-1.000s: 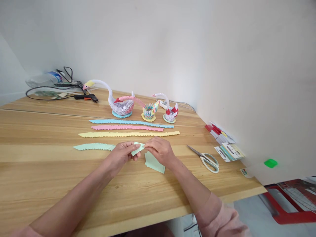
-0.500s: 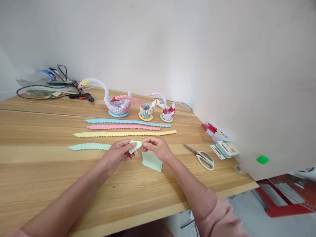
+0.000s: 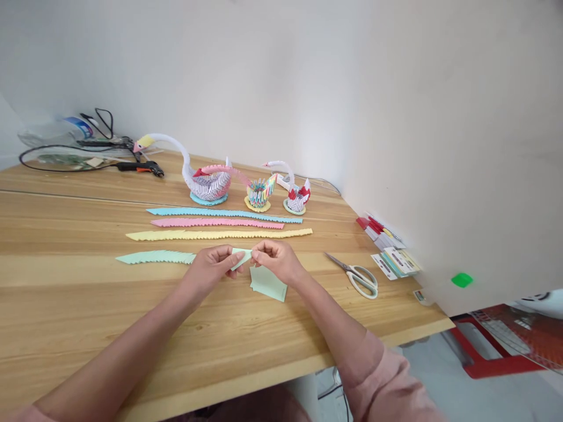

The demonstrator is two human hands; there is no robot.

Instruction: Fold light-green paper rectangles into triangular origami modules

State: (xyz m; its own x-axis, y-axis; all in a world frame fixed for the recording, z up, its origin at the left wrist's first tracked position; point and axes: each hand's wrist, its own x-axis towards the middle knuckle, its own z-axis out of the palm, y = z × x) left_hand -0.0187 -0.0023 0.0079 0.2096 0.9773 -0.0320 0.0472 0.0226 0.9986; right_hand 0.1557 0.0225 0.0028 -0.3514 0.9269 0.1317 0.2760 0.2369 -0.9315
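Note:
A small folded piece of light green paper (image 3: 240, 257) is held up between both hands. My left hand (image 3: 216, 265) pinches its left part, thumb on top. My right hand (image 3: 278, 259) grips its right corner with thumb and fingertips. Below my right hand, light green sheets (image 3: 268, 284) lie on the wooden table (image 3: 211, 340). A strip of interlocked light green pieces (image 3: 153, 257) runs behind my left hand, its right end hidden. Farther back lie a yellow strip (image 3: 220, 235), a pink strip (image 3: 215, 223) and a blue strip (image 3: 224, 213).
Scissors (image 3: 361, 280) lie to the right, near paper packs (image 3: 396, 262) by the wall. Three folded-paper swans stand at the back, the largest (image 3: 209, 184) at left. A glue gun (image 3: 141, 167), cable and plastic bottle (image 3: 53, 132) occupy the back left.
The held paper has tilted and now looks like a narrower, flatter band between my fingers. The whole view has shifted slightly; both hands keep their grip.

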